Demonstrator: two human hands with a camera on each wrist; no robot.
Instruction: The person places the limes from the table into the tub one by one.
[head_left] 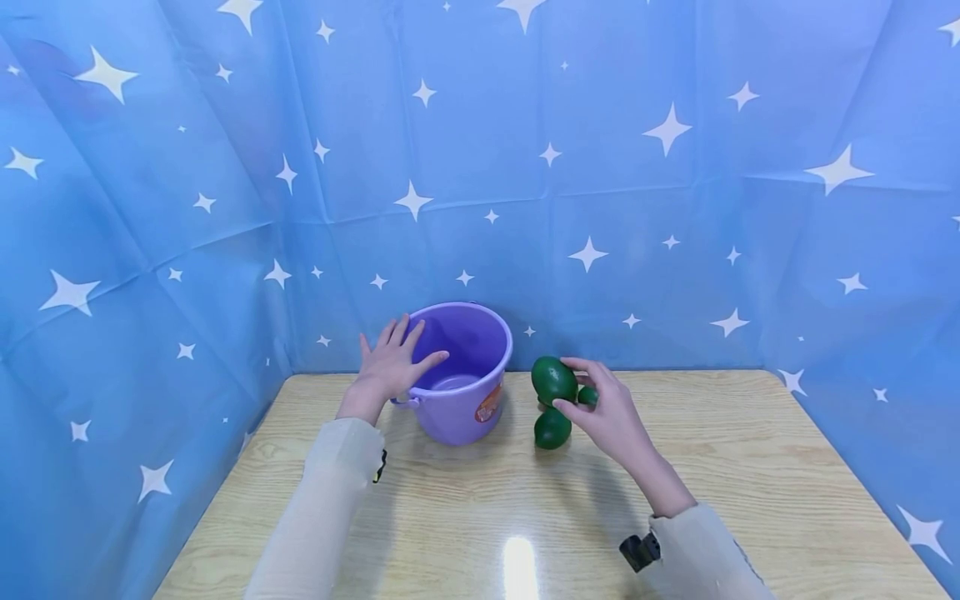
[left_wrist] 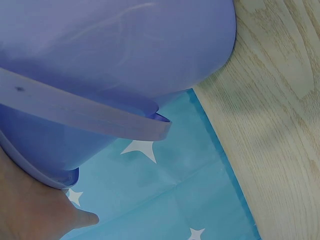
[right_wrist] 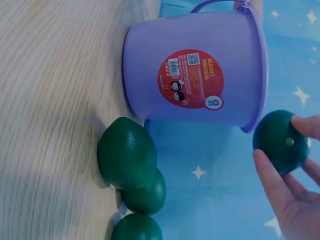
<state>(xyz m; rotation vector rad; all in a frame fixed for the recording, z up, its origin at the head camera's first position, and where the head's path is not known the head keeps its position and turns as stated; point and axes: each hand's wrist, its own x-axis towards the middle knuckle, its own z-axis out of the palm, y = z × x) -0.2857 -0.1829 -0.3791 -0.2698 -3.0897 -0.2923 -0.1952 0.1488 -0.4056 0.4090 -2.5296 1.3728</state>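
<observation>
Your right hand [head_left: 609,412] grips a green fruit [head_left: 553,379], thumb and fingertips pinching it from either side. The fruit hangs in the air above the table [head_left: 750,475], just to the right of the purple bucket [head_left: 450,423] and outside it. Below it, three more green fruits [right_wrist: 127,155] sit close together on the wood. Your left hand [head_left: 390,365] is at the bucket's left rim, fingers straight and spread apart; it seems to touch the rim, though the left wrist view catches only part of that hand. The bucket stands upright near the table's back edge, its handle [left_wrist: 80,111] lowered on your left side and a round red label [right_wrist: 190,78] on its right side. Behind everything hangs a blue backdrop [head_left: 600,200] with white stars.
</observation>
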